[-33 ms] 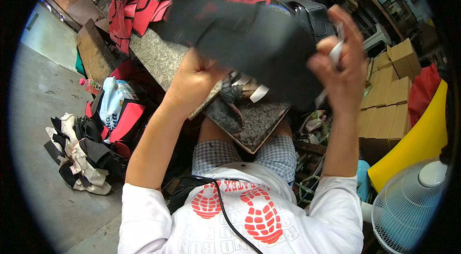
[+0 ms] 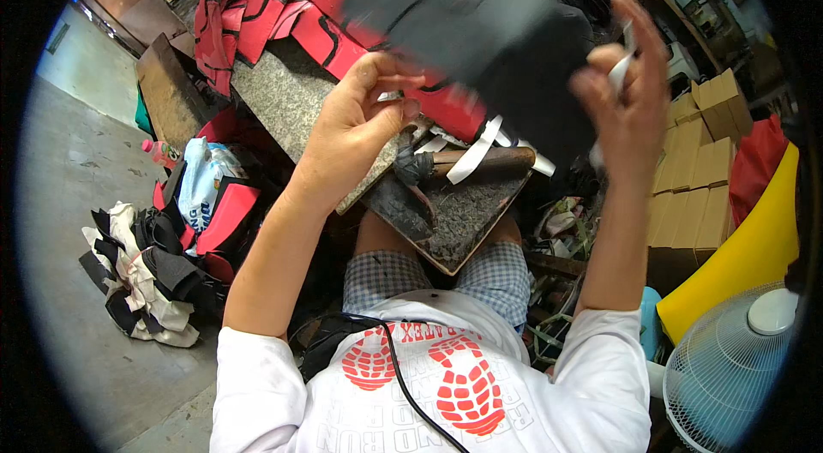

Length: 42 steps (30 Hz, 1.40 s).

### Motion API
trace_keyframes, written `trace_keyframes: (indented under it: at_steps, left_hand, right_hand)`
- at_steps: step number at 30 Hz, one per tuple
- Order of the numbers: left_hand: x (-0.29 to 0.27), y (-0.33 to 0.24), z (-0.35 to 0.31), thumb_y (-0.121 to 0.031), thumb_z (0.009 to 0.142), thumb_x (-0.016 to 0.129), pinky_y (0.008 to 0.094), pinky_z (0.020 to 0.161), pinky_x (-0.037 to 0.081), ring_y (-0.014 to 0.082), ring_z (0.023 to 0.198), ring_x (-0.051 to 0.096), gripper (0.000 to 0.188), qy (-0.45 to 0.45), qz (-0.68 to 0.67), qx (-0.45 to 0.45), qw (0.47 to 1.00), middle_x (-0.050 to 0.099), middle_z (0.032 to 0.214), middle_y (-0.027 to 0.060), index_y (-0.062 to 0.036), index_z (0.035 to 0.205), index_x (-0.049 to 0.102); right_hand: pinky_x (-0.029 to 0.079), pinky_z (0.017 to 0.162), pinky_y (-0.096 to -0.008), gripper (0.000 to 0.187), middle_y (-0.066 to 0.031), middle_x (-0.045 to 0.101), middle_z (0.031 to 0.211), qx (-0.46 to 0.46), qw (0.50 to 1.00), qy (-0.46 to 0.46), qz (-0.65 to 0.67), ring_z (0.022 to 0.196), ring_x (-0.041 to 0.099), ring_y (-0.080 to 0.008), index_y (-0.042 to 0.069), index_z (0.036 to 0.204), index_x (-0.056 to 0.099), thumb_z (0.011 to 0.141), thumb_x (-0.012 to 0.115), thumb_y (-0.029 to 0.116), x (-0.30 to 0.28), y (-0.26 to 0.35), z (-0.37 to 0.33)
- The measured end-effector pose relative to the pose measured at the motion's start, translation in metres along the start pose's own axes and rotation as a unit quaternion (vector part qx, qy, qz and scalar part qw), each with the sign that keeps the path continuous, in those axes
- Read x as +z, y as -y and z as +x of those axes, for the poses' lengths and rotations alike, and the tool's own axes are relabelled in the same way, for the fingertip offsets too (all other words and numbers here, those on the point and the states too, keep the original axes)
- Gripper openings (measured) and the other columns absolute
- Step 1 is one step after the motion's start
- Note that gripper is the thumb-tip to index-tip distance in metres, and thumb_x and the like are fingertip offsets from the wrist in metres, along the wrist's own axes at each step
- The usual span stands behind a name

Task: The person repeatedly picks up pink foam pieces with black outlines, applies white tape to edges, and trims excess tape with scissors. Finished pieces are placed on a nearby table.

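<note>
A dark, flexible black sheet [image 2: 506, 37], smeared by motion, hangs in the air over the bench. My right hand [image 2: 621, 93] is at its right edge and seems to grip it, though blur hides the exact contact. A white strip [image 2: 621, 72] shows among the right fingers. My left hand [image 2: 364, 106] is raised left of the sheet and apart from it, with a gap between thumb and forefinger. Below, a worn board [image 2: 467, 230] rests over my lap, bearing a brown rounded piece [image 2: 506, 163] and a curled white strip [image 2: 473, 157].
Red pieces with black edging [image 2: 266, 12] are heaped on the bench beyond a speckled stone slab [image 2: 287, 97]. Black and white scraps [image 2: 146, 273] lie on the floor at left. Cardboard boxes [image 2: 694, 187], a yellow sheet [image 2: 729, 256] and a fan [image 2: 729, 367] stand at right.
The black sheet has moved up and to the right, out of my left hand. My right hand has risen slightly rightward. More of the red pieces and the board now shows.
</note>
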<state>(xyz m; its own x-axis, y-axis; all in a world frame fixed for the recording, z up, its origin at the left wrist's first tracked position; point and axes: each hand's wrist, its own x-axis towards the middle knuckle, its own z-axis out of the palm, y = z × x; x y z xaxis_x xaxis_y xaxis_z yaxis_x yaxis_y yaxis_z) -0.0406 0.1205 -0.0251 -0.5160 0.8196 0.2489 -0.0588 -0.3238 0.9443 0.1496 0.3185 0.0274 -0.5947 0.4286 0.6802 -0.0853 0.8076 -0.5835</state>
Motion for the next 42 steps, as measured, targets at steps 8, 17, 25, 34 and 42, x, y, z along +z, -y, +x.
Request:
trace_keyframes:
  at_steps: [8,17,25,34,42]
  left_hand:
    - [-0.023,0.006,0.006,0.004,0.087,0.059,0.0308,0.091,0.049,0.0165,0.105,0.061,0.018,-0.012,0.302,0.097,0.948,0.060,0.110,0.0068,-0.0001,0.104,0.062]
    - [-0.107,0.015,0.087,-0.004,0.079,0.061,0.0407,0.086,0.053,0.0295,0.108,0.058,0.031,-0.125,0.670,0.247,0.689,0.061,0.113,0.0109,-0.0075,0.110,0.065]
    - [-0.132,0.015,0.168,-0.008,0.077,0.064,0.0470,0.091,0.052,0.0321,0.118,0.055,0.055,-0.123,0.733,0.311,0.592,0.056,0.129,0.0117,-0.0097,0.131,0.056]
    - [-0.104,-0.025,0.215,-0.011,0.073,0.067,0.0455,0.095,0.048,0.0351,0.117,0.055,0.064,0.151,0.817,0.151,0.536,0.051,0.135,0.0167,-0.0110,0.136,0.052]
    - [-0.124,-0.024,0.193,-0.020,0.069,0.076,0.0519,0.099,0.045,0.0356,0.125,0.050,0.071,0.070,0.849,0.149,0.502,0.043,0.146,0.0125,-0.0143,0.135,0.052]
  right_hand:
    - [0.051,0.080,-0.0433,0.081,-0.0135,0.070,0.096,0.185,0.944,-0.146,-0.233,0.087,0.068,-0.0307,0.018,0.149,0.036,0.080,0.078,0.027,0.000,-0.180,0.064]
    - [0.050,0.075,-0.0446,0.110,-0.0072,0.063,0.078,0.204,0.917,-0.107,-0.325,0.076,0.066,-0.0314,0.016,0.157,0.009,0.076,0.082,0.030,-0.011,-0.203,0.039]
    - [0.038,0.059,-0.0210,0.070,0.0014,0.055,0.078,0.200,0.971,-0.127,-0.013,0.063,0.043,-0.0043,0.009,0.154,0.026,0.095,0.061,0.022,-0.006,-0.129,0.011]
    - [0.035,0.061,-0.0197,0.054,0.0004,0.053,0.079,0.158,0.984,0.014,0.078,0.069,0.045,-0.0047,0.007,0.150,0.037,0.101,0.048,0.024,0.020,-0.037,-0.045]
    - [0.044,0.077,-0.0227,0.062,-0.0048,0.064,0.089,0.206,0.969,0.074,0.115,0.079,0.057,-0.0088,0.006,0.156,0.021,0.100,0.049,0.010,0.028,-0.021,-0.075]
